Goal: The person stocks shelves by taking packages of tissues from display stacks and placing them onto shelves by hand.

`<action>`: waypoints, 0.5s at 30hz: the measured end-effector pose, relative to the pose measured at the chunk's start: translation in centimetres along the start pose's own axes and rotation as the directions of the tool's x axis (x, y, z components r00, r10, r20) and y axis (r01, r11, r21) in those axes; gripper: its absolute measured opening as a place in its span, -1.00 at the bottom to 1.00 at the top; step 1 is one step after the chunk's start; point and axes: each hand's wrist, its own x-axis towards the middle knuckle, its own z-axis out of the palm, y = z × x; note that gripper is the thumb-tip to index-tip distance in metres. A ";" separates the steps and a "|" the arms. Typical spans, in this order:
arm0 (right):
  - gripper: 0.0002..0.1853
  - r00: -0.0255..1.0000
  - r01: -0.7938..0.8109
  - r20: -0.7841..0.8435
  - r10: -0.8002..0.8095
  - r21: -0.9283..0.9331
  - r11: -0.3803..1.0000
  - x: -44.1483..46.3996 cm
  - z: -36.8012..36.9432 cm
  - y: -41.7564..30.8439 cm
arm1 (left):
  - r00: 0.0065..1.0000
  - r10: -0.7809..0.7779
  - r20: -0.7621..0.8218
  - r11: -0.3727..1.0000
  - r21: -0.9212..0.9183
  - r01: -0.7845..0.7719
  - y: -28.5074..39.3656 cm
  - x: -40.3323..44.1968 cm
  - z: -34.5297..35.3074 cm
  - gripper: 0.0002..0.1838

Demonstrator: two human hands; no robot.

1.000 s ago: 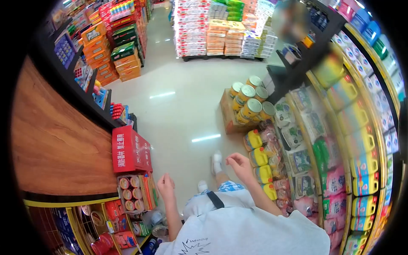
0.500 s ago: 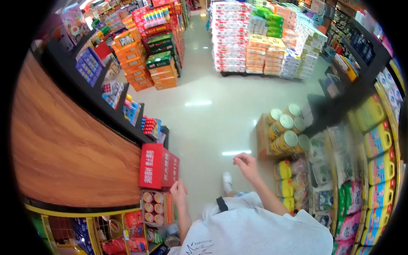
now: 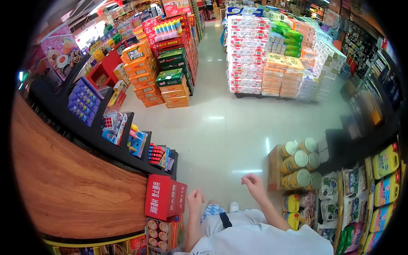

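— What's nearest the left hand [image 3: 195, 201]? Call it!

— Red fire-extinguisher box [image 3: 158, 197], just to its left, beside the wood-grain surface's [image 3: 76, 182] right edge! Long axis hard to tell.

— And near the right hand [image 3: 254, 185]?

— Lidded canisters [image 3: 301, 158], farther off, to its right and slightly ahead, bunched in rows running forward!

— Gripping anything?

— Nothing visible in either! Fingers loosely curled, both sides; thumb contact impossible to tell. Nearer to the box: left, clearly!

One head-worn view, facing forward and down over floor [image 3: 204, 148].
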 end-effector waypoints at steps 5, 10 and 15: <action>-0.88 0.996 -0.025 0.081 0.026 -0.002 1.000 6.6 1.3 0.6 | 0.995 -0.006 -0.105 1.000 0.015 0.007 0.6 6.1 -0.7 -0.59; -0.89 0.996 -0.012 0.085 0.015 -0.035 0.999 15.8 3.8 -0.3 | 0.995 0.016 -0.102 1.000 -0.023 -0.019 1.6 15.8 -1.0 -0.60; -0.90 0.997 0.013 0.074 -0.007 -0.074 0.997 25.0 7.1 -4.4 | 0.996 0.022 -0.089 0.998 -0.063 -0.028 5.9 26.0 0.9 -0.60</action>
